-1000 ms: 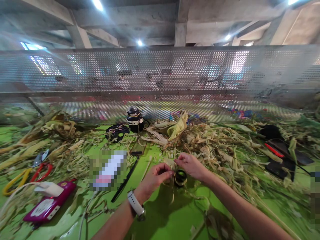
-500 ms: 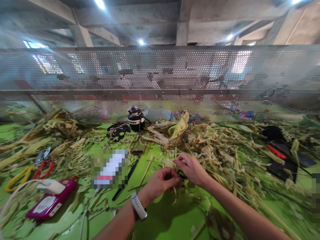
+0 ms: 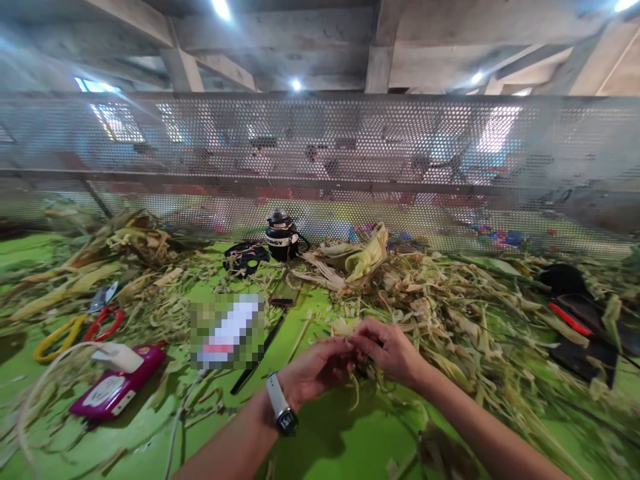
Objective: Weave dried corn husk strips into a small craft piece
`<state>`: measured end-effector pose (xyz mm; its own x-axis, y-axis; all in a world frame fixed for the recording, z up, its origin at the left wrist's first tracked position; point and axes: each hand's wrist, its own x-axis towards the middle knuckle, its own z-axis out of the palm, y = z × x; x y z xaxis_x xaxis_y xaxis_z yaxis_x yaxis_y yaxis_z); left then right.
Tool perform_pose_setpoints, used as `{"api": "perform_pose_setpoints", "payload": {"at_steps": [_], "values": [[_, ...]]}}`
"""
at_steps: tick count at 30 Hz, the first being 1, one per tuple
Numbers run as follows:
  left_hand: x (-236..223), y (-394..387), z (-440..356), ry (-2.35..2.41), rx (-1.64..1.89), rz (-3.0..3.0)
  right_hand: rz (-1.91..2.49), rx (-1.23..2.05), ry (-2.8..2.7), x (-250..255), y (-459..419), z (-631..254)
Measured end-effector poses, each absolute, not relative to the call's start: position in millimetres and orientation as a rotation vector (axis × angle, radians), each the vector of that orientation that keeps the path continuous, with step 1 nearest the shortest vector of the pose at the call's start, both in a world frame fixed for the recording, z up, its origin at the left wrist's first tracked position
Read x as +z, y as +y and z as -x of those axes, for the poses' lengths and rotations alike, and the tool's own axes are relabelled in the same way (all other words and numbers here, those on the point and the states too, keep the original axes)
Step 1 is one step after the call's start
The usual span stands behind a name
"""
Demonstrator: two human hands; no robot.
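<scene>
My left hand [image 3: 320,367], with a watch [image 3: 283,403] on its wrist, is closed, palm turned inward and fingertips pinched. Against it, my right hand [image 3: 390,350] bends its fingers down, so the two sets of fingertips meet over the table. Between them is a small piece of corn husk, mostly hidden by the fingers. A thin pale strip [image 3: 355,391] hangs just below. Right beyond the fingers shows a pale husk bit [image 3: 344,327]. Heaped husk shreds [image 3: 440,300] lie behind and to the right of my right hand.
Left on the green table [image 3: 320,453] are scissors [image 3: 60,340], a purple power bank [image 3: 120,387] with a cable, a blurred white rectangle [image 3: 230,330] and a black stick [image 3: 257,360]. Behind stand a black jar [image 3: 281,240] and a perforated metal screen [image 3: 320,147]. A phone-like dark slab [image 3: 583,357] lies right.
The view has swung slightly left, shifting everything rightward. My left wrist has rolled, showing the watch face. My right fingers have curled down closer to the left fingertips.
</scene>
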<state>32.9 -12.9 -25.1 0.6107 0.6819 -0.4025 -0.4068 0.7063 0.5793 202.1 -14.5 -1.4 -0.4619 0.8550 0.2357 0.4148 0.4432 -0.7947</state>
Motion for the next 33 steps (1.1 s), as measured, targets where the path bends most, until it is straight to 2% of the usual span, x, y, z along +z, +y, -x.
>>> {"api": "perform_pose_setpoints", "payload": {"at_steps": [7,15,26,33], "values": [[-30.7,-12.3,-34.1,0.538,0.723,-0.452,0.991,0.725,-2.186,1.9,-10.5,-210.9],[-36.5,-11.7,-35.8,0.557,0.672,-0.531,0.823,0.362,-2.585,12.7,-14.6,-214.0],[-32.4,-15.8,-39.1,0.565,0.733,-0.554,0.834,0.404,-2.612,14.9,-13.4,-212.7],[-25.3,-15.8,-39.3,0.685,0.789,-0.621,1.157,0.695,-2.349,17.7,-11.5,-217.2]]}}
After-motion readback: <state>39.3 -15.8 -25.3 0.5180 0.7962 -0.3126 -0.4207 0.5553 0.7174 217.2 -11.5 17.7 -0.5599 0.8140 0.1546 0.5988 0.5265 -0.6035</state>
